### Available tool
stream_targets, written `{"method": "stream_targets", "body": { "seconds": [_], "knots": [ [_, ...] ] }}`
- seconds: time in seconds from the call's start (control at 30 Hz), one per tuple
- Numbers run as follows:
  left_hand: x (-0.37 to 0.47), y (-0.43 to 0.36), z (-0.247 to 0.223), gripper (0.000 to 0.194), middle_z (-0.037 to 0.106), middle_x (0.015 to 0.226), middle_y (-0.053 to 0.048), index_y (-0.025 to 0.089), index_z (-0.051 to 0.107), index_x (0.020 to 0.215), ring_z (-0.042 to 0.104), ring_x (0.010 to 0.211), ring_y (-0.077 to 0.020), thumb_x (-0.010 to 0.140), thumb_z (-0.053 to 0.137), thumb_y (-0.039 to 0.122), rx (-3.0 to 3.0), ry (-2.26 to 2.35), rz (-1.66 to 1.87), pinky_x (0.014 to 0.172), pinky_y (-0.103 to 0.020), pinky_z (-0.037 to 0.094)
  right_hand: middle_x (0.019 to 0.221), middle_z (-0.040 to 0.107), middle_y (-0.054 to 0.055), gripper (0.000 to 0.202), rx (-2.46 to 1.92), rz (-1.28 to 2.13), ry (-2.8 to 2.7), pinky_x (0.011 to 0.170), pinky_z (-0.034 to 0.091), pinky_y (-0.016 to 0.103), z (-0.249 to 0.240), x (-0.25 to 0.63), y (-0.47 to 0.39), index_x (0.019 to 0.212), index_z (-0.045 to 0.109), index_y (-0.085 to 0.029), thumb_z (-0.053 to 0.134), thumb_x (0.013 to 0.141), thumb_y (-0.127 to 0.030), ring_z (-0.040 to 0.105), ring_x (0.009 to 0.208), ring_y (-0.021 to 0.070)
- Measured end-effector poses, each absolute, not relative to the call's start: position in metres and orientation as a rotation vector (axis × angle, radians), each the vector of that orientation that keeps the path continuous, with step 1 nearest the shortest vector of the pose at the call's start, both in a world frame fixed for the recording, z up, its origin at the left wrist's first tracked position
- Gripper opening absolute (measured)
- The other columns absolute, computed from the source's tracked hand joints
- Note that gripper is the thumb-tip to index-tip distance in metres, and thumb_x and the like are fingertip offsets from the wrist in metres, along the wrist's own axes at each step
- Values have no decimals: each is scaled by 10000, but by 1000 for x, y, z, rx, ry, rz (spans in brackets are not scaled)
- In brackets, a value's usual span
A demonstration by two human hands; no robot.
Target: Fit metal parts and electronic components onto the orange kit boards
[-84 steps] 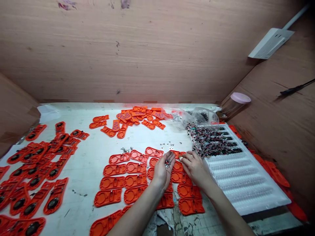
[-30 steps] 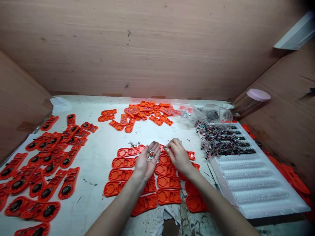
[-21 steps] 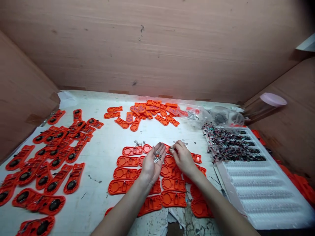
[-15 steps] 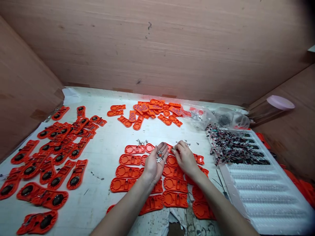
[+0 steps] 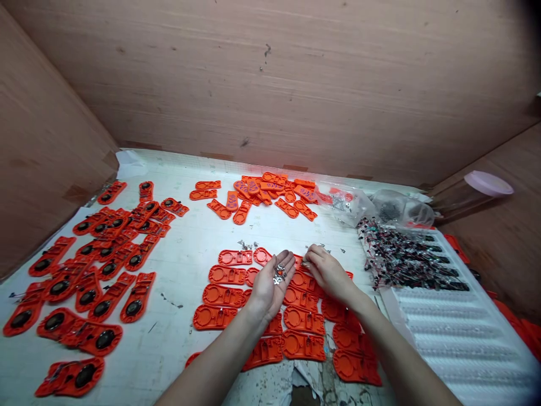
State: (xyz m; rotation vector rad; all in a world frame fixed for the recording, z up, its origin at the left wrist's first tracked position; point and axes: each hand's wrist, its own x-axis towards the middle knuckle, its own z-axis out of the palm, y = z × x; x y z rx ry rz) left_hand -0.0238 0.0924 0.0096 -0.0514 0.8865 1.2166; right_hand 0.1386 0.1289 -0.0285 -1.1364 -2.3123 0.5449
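Observation:
My left hand [image 5: 270,285] is palm up and cupped, with several small shiny metal pieces [image 5: 279,274] lying in it. Just right of it, my right hand [image 5: 327,270] pinches a tiny metal piece [image 5: 305,263] at its fingertips, over an orange plastic casing half in the back row. Beneath both hands and forearms lie rows of these orange casing halves [image 5: 303,320], inner side up, each with a round recess at one end. My arms cover part of the rows. More loose metal pieces [image 5: 246,245] lie behind the rows.
Orange casings with black round speakers [image 5: 134,307] crowd the left. Further casings [image 5: 270,186] are heaped at the back, beside plastic bags [image 5: 344,204] of small parts. On the right, a white foam tray [image 5: 460,332] carries wired circuit boards [image 5: 414,256]. Board walls [image 5: 270,84] enclose the table.
My right hand has shifted slightly and its fingertips have come down at a back-row casing. My left hand still cups the metal pieces. The whole view has moved a little.

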Motion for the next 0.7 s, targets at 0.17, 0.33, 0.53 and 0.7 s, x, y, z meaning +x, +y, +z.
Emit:
{"method": "stream_targets", "body": {
  "seconds": [0.17,0.33,0.53,0.7],
  "knots": [
    [-23,91,10,276,558,1267,-199,36,593,1088,557,1159,-244,918,425,173,-53,906,1228,1034,-355,425,900,517,75,133,-1235,409,-2263,768,439,359,-28,135,120,829,498,-190,409,897,-119,451,870,215],
    [-22,89,11,272,564,1268,-181,55,603,1083,555,1163,-231,919,426,179,-47,912,1219,1035,-338,424,892,537,89,155,-1297,196,-2353,743,421,353,-27,128,115,808,532,-169,414,887,-105,431,849,221],
    [-22,89,11,284,560,1269,-190,48,601,1096,555,1164,-230,919,423,180,-45,920,1219,1038,-340,420,812,536,60,213,-1371,153,-2257,691,398,310,-32,116,104,739,535,-178,417,895,-94,451,779,191],
    [-22,90,12,283,560,1270,-190,51,606,1088,549,1172,-233,920,419,180,-41,927,1214,1035,-339,423,804,549,60,230,-1457,154,-2224,681,406,311,-31,117,102,712,539,-185,427,893,-96,474,771,196]
  ]
}}
